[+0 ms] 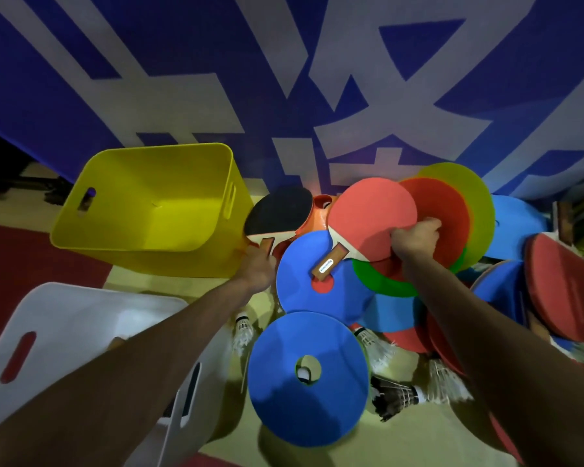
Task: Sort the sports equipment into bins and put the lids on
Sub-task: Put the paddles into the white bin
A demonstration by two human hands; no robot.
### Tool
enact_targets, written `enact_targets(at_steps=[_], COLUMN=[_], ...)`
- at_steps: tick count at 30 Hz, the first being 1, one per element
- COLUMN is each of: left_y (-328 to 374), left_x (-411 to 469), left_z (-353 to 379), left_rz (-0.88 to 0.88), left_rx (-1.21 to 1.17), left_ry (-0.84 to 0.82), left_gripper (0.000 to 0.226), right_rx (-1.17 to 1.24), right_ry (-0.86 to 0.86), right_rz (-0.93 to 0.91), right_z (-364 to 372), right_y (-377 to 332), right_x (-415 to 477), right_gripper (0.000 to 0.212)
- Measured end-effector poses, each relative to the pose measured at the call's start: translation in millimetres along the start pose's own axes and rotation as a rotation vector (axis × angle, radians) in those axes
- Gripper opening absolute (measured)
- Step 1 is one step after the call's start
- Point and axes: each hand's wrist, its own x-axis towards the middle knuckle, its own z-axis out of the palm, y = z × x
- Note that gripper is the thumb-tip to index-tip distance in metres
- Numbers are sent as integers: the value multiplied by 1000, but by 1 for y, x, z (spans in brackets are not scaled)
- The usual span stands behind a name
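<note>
A pile of flat disc cones and table tennis paddles lies on the floor in front of me. My left hand (258,267) grips the handle of a black-faced paddle (279,210) beside the yellow bin (149,197). My right hand (415,237) pinches the edge of a red-faced paddle (371,214), which lies over a blue disc (304,288) and a green disc (385,281). Red (445,210) and yellow-green discs (476,197) sit behind that hand. A large blue disc (305,379) is nearest me.
A white bin (64,332) stands at the lower left under my left forearm. Several shuttlecocks (395,396) lie among the discs. Another red paddle (560,291) rests at the right. A blue and white patterned wall (284,79) rises behind the pile.
</note>
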Motion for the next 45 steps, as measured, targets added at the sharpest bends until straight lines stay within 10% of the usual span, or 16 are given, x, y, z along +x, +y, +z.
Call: enact_targets(at_steps=[12, 22, 34, 45], left_y=[58, 43, -99, -216], left_x=[-39, -86, -139, -156], left_z=[-37, -120, -256, -292], left_rz=[38, 231, 360, 347], left_rx=[-231, -334, -328, -123], left_ry=[64, 61, 176, -92], left_gripper=[48, 25, 6, 15], right_rx=[-94, 610, 617, 695], right_ry=[-10, -128, -118, -85], right_rz=[-179, -53, -226, -180], right_z=[-41, -60, -11, 63], right_y=[-45, -63, -125, -126], right_x=[-29, -78, -187, -269], right_gripper=[29, 5, 10, 25])
